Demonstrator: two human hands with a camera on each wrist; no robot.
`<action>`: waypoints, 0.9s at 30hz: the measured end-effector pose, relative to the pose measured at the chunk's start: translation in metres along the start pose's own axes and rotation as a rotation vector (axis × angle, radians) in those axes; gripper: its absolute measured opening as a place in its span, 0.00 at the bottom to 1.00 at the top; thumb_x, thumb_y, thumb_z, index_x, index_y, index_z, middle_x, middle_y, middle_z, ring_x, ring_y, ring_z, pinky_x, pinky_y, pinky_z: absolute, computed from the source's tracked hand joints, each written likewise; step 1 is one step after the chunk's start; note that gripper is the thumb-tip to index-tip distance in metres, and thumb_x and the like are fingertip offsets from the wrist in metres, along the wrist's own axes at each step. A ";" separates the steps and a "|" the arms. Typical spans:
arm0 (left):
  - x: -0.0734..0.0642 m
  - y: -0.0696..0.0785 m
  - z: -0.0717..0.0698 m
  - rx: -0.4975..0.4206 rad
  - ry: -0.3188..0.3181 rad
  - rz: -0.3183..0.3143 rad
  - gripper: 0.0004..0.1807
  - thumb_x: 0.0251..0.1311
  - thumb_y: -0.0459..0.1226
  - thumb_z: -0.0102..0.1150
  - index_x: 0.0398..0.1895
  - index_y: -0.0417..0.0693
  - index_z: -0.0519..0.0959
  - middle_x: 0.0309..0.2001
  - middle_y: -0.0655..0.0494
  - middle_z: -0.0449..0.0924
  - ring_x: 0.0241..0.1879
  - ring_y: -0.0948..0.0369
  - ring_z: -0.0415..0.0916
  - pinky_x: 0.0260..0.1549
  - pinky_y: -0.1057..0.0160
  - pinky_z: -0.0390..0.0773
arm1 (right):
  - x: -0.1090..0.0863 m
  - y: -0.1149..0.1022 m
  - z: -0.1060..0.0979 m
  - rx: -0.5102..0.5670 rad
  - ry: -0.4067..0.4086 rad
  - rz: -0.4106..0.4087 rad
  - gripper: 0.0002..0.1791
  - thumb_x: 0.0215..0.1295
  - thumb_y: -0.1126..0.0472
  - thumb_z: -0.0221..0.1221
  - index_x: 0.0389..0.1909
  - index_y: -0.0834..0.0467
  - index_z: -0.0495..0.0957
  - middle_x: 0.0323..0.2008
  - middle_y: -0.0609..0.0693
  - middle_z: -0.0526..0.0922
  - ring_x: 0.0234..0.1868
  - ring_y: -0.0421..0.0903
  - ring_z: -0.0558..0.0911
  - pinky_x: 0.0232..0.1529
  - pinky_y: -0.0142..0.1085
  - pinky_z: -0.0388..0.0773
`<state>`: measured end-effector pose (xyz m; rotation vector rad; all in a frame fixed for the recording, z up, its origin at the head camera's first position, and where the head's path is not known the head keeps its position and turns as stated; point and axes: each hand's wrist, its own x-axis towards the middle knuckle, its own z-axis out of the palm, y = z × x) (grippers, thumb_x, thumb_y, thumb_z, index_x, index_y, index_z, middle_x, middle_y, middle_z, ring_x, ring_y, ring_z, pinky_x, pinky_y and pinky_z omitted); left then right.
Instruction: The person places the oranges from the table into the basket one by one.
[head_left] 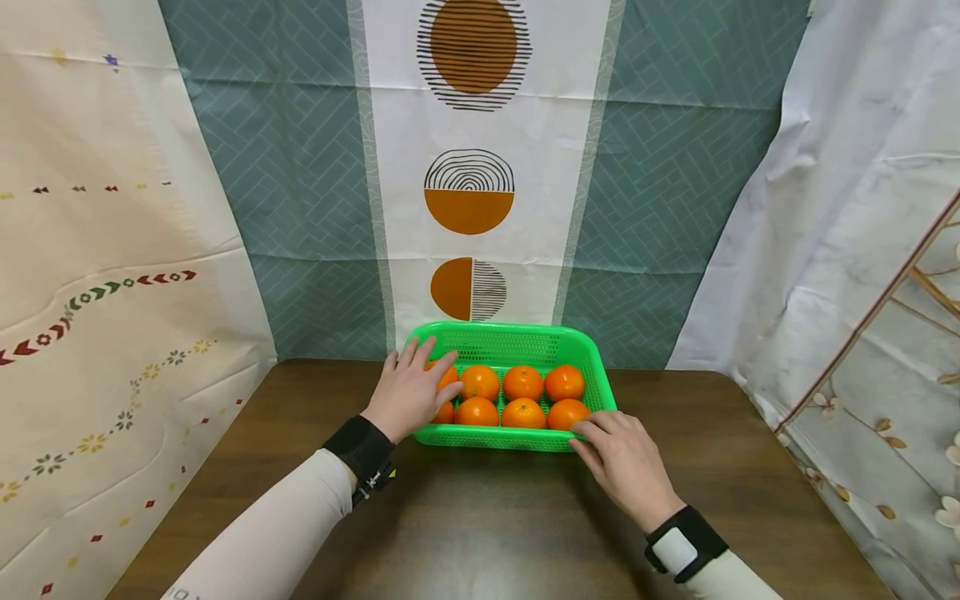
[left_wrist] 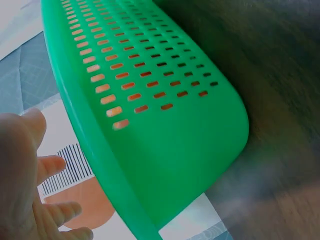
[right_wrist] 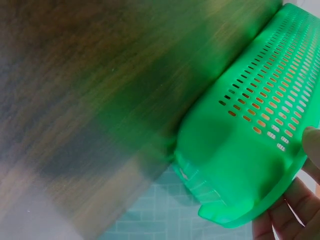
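Observation:
A green plastic basket (head_left: pixel 495 438) with slotted walls stands on the table and holds several oranges (head_left: pixel 522 382) in two rows. Over its left end my left hand (head_left: pixel 405 392) spreads its fingers, covering part of the leftmost oranges. From the left wrist, those straight fingers (left_wrist: pixel 62 212) show beyond the basket's rim. At the front right corner my right hand (head_left: pixel 630 467) pinches the rim, thumb outside and fingers inside. The right wrist view shows the thumb (right_wrist: pixel 311 142) at the basket's outer wall (right_wrist: pixel 225 145).
The dark wooden table (head_left: pixel 480 517) extends in front of the basket and to both sides. Behind the basket hangs a green and white cloth (head_left: pixel 300 183) with orange and black shapes. Patterned cloths hang at the left (head_left: pixel 97 250) and right (head_left: pixel 847 275).

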<state>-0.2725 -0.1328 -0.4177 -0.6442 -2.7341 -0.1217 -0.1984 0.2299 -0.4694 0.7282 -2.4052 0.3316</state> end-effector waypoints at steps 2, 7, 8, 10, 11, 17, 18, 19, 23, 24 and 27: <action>-0.002 0.002 -0.001 -0.005 0.003 0.000 0.34 0.83 0.60 0.53 0.83 0.55 0.72 0.83 0.34 0.62 0.82 0.31 0.56 0.74 0.25 0.60 | 0.000 0.001 0.000 -0.003 -0.001 -0.002 0.11 0.66 0.58 0.79 0.46 0.54 0.90 0.42 0.47 0.87 0.48 0.52 0.85 0.59 0.55 0.81; -0.009 0.008 -0.004 -0.002 0.024 -0.002 0.35 0.81 0.60 0.56 0.82 0.53 0.73 0.82 0.34 0.62 0.82 0.31 0.56 0.74 0.26 0.60 | 0.001 0.001 -0.002 -0.010 -0.009 -0.003 0.11 0.67 0.57 0.78 0.46 0.54 0.90 0.43 0.48 0.87 0.48 0.52 0.85 0.58 0.55 0.82; -0.010 0.010 -0.005 0.000 0.028 -0.003 0.36 0.81 0.61 0.56 0.82 0.54 0.73 0.82 0.34 0.62 0.82 0.31 0.56 0.74 0.26 0.60 | 0.001 0.001 -0.003 -0.011 -0.010 -0.002 0.11 0.67 0.57 0.78 0.46 0.54 0.90 0.43 0.48 0.88 0.48 0.53 0.85 0.58 0.55 0.82; -0.012 0.012 -0.007 0.005 0.035 -0.001 0.36 0.81 0.61 0.56 0.82 0.54 0.73 0.82 0.35 0.62 0.82 0.31 0.56 0.74 0.26 0.60 | 0.001 0.001 -0.004 -0.015 -0.011 0.001 0.11 0.68 0.57 0.78 0.46 0.54 0.89 0.43 0.48 0.88 0.49 0.53 0.85 0.58 0.56 0.82; -0.014 0.014 -0.009 0.005 0.037 -0.002 0.36 0.81 0.61 0.56 0.82 0.54 0.74 0.82 0.35 0.62 0.82 0.31 0.56 0.74 0.26 0.60 | 0.001 0.000 -0.004 -0.015 -0.012 0.003 0.11 0.68 0.57 0.78 0.46 0.54 0.89 0.43 0.48 0.88 0.49 0.53 0.85 0.58 0.56 0.82; -0.023 0.022 -0.016 0.006 0.055 -0.004 0.35 0.81 0.61 0.56 0.81 0.53 0.74 0.83 0.35 0.62 0.82 0.32 0.57 0.74 0.26 0.61 | 0.003 -0.002 -0.007 -0.015 -0.023 0.034 0.16 0.69 0.55 0.77 0.52 0.57 0.89 0.47 0.52 0.88 0.51 0.56 0.84 0.57 0.55 0.83; -0.024 0.023 -0.017 0.004 0.060 -0.003 0.35 0.81 0.61 0.56 0.81 0.53 0.74 0.83 0.35 0.62 0.82 0.32 0.57 0.74 0.26 0.61 | 0.003 -0.003 -0.008 -0.015 -0.024 0.041 0.17 0.69 0.55 0.77 0.54 0.58 0.89 0.48 0.53 0.88 0.51 0.56 0.84 0.57 0.55 0.83; -0.025 0.024 -0.018 0.005 0.065 -0.001 0.35 0.81 0.61 0.56 0.81 0.53 0.74 0.83 0.35 0.62 0.82 0.32 0.58 0.74 0.27 0.61 | 0.004 -0.003 -0.009 -0.016 -0.025 0.048 0.19 0.69 0.54 0.77 0.56 0.58 0.88 0.49 0.54 0.88 0.52 0.57 0.84 0.57 0.55 0.83; -0.029 0.028 -0.021 -0.003 0.081 0.006 0.36 0.80 0.62 0.56 0.81 0.53 0.74 0.83 0.36 0.62 0.82 0.32 0.58 0.74 0.26 0.61 | 0.005 -0.004 -0.011 -0.016 -0.019 0.063 0.23 0.69 0.53 0.77 0.60 0.59 0.87 0.53 0.56 0.87 0.55 0.58 0.82 0.59 0.54 0.83; -0.030 0.029 -0.022 -0.008 0.083 0.009 0.36 0.80 0.62 0.56 0.81 0.53 0.74 0.83 0.36 0.62 0.82 0.32 0.58 0.74 0.26 0.60 | 0.006 -0.004 -0.012 -0.016 -0.015 0.064 0.24 0.69 0.53 0.77 0.60 0.59 0.87 0.54 0.57 0.86 0.56 0.58 0.82 0.59 0.54 0.83; -0.032 0.031 -0.023 -0.008 0.100 0.022 0.37 0.80 0.62 0.56 0.82 0.53 0.73 0.83 0.36 0.62 0.82 0.32 0.58 0.75 0.26 0.59 | 0.006 -0.005 -0.013 -0.018 -0.002 0.063 0.25 0.68 0.53 0.77 0.61 0.60 0.86 0.56 0.58 0.86 0.57 0.59 0.82 0.59 0.54 0.83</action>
